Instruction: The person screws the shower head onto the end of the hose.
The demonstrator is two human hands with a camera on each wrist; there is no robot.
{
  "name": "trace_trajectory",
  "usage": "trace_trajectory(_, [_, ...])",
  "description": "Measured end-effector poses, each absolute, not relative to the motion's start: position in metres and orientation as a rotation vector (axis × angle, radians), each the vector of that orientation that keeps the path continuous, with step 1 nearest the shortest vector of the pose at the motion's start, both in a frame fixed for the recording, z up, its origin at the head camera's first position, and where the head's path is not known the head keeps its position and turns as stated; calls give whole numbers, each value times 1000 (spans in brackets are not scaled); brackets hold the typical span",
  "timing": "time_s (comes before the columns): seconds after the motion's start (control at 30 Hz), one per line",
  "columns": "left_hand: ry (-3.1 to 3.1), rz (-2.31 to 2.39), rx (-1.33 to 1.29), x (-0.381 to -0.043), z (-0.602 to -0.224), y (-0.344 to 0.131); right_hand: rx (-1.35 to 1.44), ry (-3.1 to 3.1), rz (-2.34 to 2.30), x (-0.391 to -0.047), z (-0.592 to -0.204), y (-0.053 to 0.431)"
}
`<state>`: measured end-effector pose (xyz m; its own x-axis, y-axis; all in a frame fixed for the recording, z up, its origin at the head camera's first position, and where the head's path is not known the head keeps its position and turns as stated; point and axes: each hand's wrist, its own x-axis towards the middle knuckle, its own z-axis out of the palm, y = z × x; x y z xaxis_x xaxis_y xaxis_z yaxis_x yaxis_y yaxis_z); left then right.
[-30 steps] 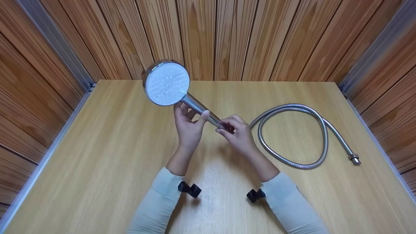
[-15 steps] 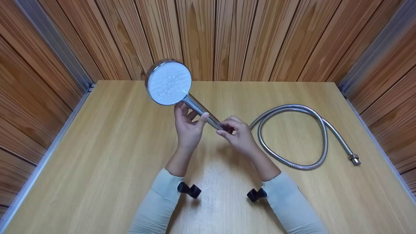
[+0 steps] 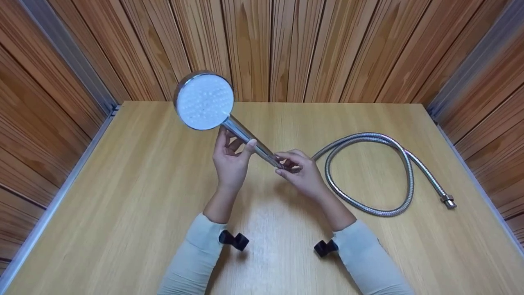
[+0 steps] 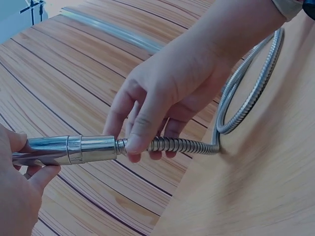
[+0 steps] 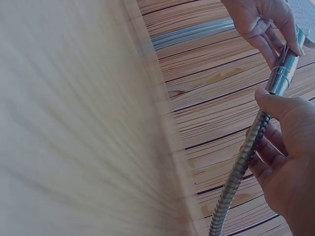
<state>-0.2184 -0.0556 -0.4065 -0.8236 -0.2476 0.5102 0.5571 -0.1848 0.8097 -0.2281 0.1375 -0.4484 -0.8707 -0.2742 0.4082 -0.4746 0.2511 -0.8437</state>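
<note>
My left hand (image 3: 231, 166) grips the chrome handle of a hand shower (image 3: 204, 101), thumb on the front and fingers behind. Its round white nozzle face is turned toward me, up at the left. A ribbed metal shower hose (image 4: 182, 145) meets the handle's lower end at a smooth chrome collar (image 4: 98, 148). Just below that collar, my right hand (image 3: 303, 172) pinches the hose between thumb and fingers. In the right wrist view, the right thumb (image 5: 268, 101) lies right at the collar's lower edge. Both hands are raised above the table.
The rest of the hose (image 3: 410, 180) lies in a loop on the wooden table (image 3: 123, 196), its free end with a metal nut (image 3: 448, 200) at the right. Wood-plank walls (image 3: 286, 49) with metal edge strips stand behind and at both sides.
The hand shower and my left hand have shifted slightly left, the shower face a little higher. My right fingers sit slightly lower and farther right, and the hose coils show more between them.
</note>
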Motion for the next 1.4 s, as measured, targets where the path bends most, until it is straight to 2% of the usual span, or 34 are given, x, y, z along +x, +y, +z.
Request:
trace_trajectory(0.47, [-1425,-2155,-268,-221,-409,-62,722,-2415,1486,-230,-457,154])
trace_trajectory(1.1, [-1376,-2134,13,-228,-422,-62,764,-2495,1326,-232,-458,151])
trace_trajectory(1.4, [-1370,-2152,223,-234,-435,-68,824,-2535,1175,-231,-458,148])
